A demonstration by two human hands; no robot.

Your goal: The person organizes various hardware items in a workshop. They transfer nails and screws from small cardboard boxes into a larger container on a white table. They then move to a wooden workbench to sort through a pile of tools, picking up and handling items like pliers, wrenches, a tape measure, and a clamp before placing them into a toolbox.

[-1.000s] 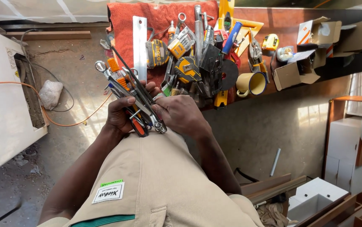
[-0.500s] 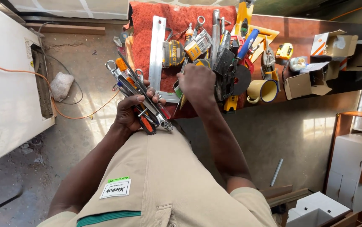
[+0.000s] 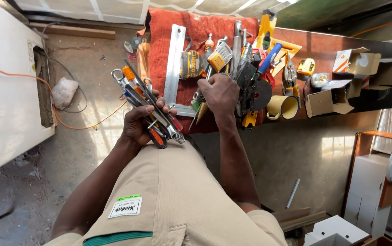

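My left hand (image 3: 139, 123) grips a bundle of hand tools (image 3: 148, 102): wrenches, pliers and orange-handled screwdrivers, fanned out up and to the left. My right hand (image 3: 221, 93) reaches onto the red cloth (image 3: 196, 32) on the bench, its fingers curled around a stepped cone drill bit (image 3: 200, 111) among the tools there. A steel square (image 3: 175, 64) lies just left of that hand. A tape measure (image 3: 191, 64) and a blue-handled tool (image 3: 269, 59) lie close by.
A yellow mug (image 3: 283, 107), open cardboard boxes (image 3: 328, 98) and a small yellow tape (image 3: 306, 67) sit on the bench to the right. An orange cable (image 3: 73, 125) runs over the concrete floor on the left beside a white panel (image 3: 0, 91). White cabinets (image 3: 369, 182) stand at the lower right.
My right hand left the bundle and went forward onto the red cloth, closing on the cone bit. My left hand kept its hold on the bundle.
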